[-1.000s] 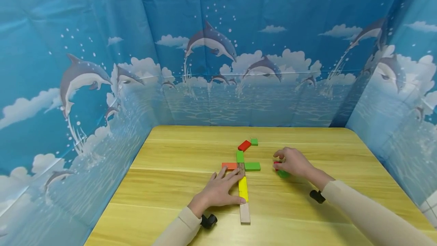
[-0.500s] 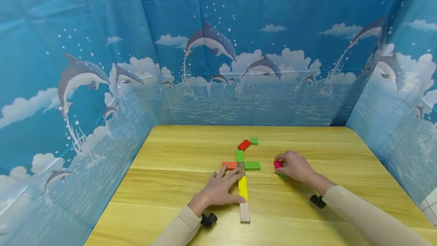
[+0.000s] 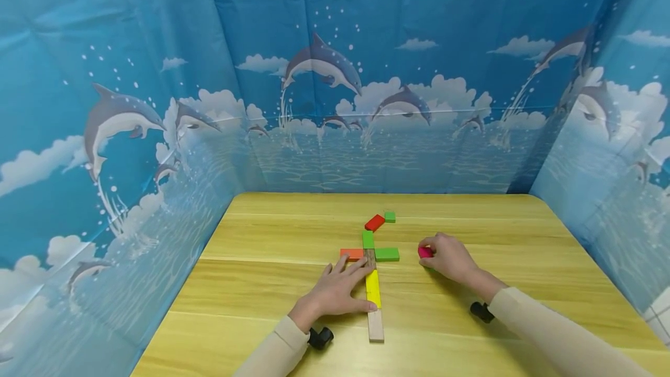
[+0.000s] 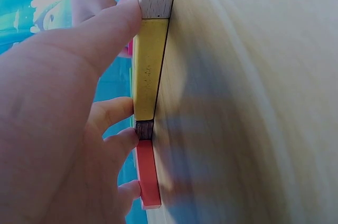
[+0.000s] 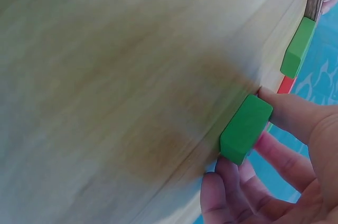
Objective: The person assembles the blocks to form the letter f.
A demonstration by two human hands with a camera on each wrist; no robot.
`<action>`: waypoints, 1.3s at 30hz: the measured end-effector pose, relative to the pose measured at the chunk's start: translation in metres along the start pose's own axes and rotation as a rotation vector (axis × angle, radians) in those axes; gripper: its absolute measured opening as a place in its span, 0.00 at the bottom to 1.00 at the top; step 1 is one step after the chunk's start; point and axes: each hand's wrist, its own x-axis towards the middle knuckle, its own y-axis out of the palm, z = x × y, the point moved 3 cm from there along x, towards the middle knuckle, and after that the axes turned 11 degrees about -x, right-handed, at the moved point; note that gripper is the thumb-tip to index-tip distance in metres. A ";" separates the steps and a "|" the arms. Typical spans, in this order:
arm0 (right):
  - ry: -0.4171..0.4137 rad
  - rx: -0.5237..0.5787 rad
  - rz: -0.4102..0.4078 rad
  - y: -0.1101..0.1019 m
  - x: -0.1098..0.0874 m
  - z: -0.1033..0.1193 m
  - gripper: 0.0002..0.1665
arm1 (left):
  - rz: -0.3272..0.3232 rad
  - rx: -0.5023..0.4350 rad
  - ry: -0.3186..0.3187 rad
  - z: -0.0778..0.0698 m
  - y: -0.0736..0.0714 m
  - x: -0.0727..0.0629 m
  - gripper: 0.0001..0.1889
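Note:
My left hand (image 3: pixel 337 294) lies with spread fingers along a row of flat wooden blocks. Its thumb touches near the joint of the yellow block (image 3: pixel 373 288) and pale block (image 3: pixel 376 326); fingertips rest at the dark brown block (image 4: pixel 144 129) and orange-red block (image 4: pixel 148 174). To the right, my right hand (image 3: pixel 453 258) pinches a pink block (image 3: pixel 425 252) and a green block (image 5: pixel 246 129) low at the tabletop. In the right wrist view, thumb and fingers sit at the green block's two ends. The pink one is mostly hidden there.
Two more green blocks, one upright in line (image 3: pixel 368 239) and one pointing right (image 3: pixel 387 255), adjoin the brown block. Farther back lie a slanted red block (image 3: pixel 374 223) and a small green block (image 3: pixel 389 217). A dolphin-print curtain (image 3: pixel 324 150) hangs behind the wooden table (image 3: pixel 251 307).
My right hand's fingers have drawn in around the pink block, which now shows more plainly, while the green one beneath is nearly hidden in the head view. The left hand stays put.

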 end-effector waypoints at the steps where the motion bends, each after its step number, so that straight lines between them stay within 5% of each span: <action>1: 0.000 0.000 -0.001 0.001 0.000 0.000 0.18 | 0.001 0.005 -0.001 0.000 0.000 0.000 0.47; 39: 0.033 0.046 -0.003 0.002 0.003 0.001 0.25 | -0.011 0.004 0.001 0.000 0.004 -0.001 0.46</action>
